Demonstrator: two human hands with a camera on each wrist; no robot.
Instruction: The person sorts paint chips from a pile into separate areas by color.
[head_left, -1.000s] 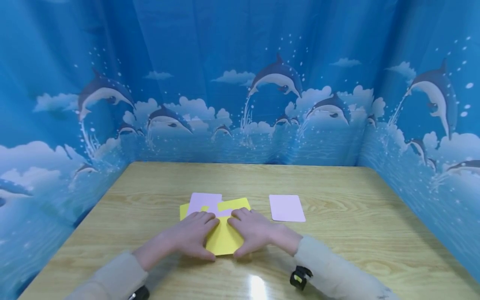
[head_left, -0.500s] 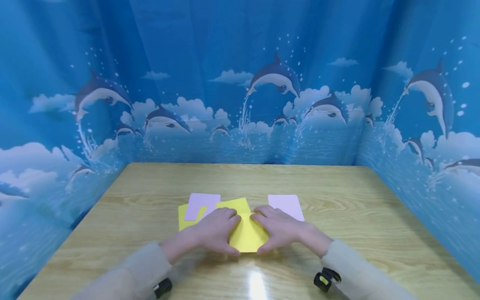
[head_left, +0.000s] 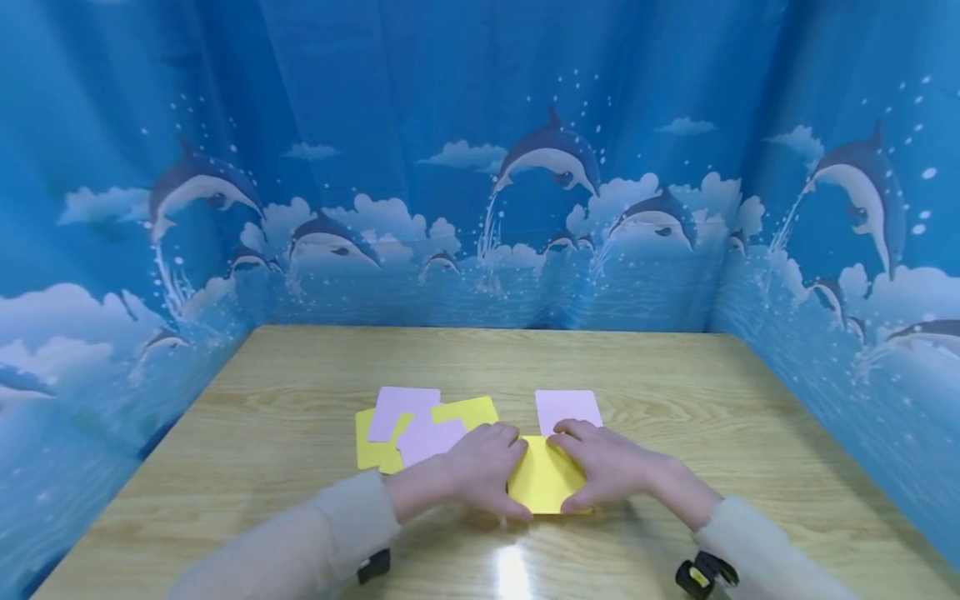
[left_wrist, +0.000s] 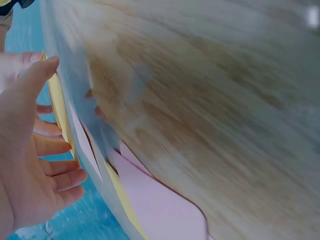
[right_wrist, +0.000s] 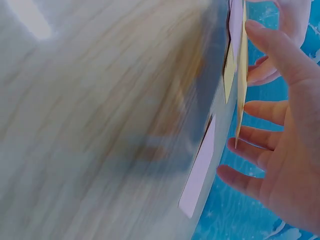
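Observation:
A yellow square card is held by its two sides between my hands, near the front middle of the table. My left hand grips its left edge and my right hand its right edge, thumbs at the near corners and fingers toward the far side. Both wrist views show the yellow card raised a little off the tabletop. Just behind my right hand lies a pink card, its near part covered by the fingers. Left of my left hand, overlapping pink cards and yellow cards lie flat.
The wooden table reaches back to a blue dolphin-print curtain, which also hangs along both sides. A bright glare spot shows on the wood near the front edge. Black wrist cameras hang under the sleeves.
Both hands have carried the yellow card to the right, from over the overlapping cards to beside them. The cards on the left are uncovered now; the right pink card is partly hidden.

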